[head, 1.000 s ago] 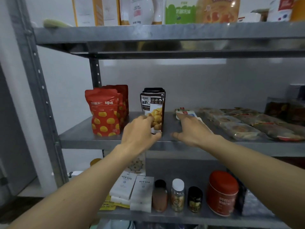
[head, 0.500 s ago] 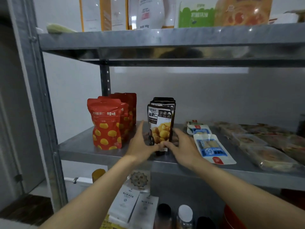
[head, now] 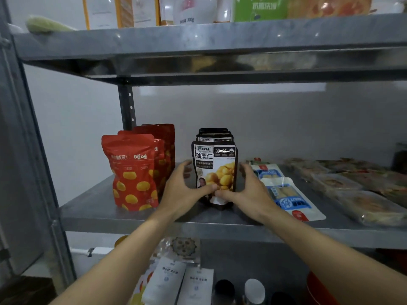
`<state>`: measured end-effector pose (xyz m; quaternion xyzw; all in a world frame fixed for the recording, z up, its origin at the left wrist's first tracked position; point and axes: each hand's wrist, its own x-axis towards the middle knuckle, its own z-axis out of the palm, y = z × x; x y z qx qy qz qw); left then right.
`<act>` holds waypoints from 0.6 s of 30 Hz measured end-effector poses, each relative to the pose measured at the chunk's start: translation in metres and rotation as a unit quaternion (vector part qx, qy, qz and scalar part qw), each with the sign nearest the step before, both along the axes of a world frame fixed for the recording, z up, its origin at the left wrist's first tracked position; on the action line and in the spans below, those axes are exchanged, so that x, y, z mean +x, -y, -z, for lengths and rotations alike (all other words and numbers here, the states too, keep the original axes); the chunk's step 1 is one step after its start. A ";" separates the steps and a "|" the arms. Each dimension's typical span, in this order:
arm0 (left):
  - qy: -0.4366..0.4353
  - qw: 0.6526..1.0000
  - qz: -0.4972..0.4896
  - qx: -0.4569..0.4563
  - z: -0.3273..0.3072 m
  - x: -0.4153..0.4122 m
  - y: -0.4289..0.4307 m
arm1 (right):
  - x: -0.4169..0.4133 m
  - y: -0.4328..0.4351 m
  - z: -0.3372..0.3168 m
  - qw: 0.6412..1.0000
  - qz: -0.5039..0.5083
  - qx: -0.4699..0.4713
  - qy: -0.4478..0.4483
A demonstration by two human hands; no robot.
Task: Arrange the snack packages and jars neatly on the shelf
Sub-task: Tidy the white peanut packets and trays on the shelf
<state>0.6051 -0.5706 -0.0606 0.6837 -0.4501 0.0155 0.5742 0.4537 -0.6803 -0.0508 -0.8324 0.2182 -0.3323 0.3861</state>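
- Both hands were up at the middle shelf [head: 92,213]: left hand [head: 182,190] cupped against the left flank of the black chestnut pouches [head: 214,170], right hand [head: 246,191] against the right flank
- Thumbs met low across the front pouch's face, fingers half-curled along the sides, so I had the row squeezed between two palms, not lifted
- That row stood straight ahead of me, dead between the hands, upright on its base near the front lip, and it ran front to back, several pouches deep
- Neither hand was nearer than the other, I'd say; any slide had to go along the shelf with both pushing evenly
- Red chestnut pouches [head: 132,172] stood in their own front-to-back row just beside my left hand, with a gap between the rows
- To the right, blue-and-white flat packs [head: 286,194] lay flat, just beside my right hand, with clear-wrapped trays [head: 356,194] lying farther along
- Below, white sachets [head: 180,282] and small jars [head: 253,290] sat on the lower shelf, contents too dim to tell
- Top shelf held boxes and bags, cut off by the frame
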 end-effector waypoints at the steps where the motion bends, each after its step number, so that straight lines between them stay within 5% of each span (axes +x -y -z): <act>1: -0.031 0.999 0.020 -0.002 -0.002 0.002 0.003 | 0.004 0.004 0.001 1.000 0.002 0.031 0.002; 7: -0.120 0.981 0.152 -0.011 -0.009 0.006 0.021 | 0.029 0.017 0.004 0.985 -0.065 0.161 0.023; 18: -0.144 0.961 0.232 0.046 0.005 0.021 0.039 | 0.036 0.028 0.009 0.978 -0.121 0.162 0.058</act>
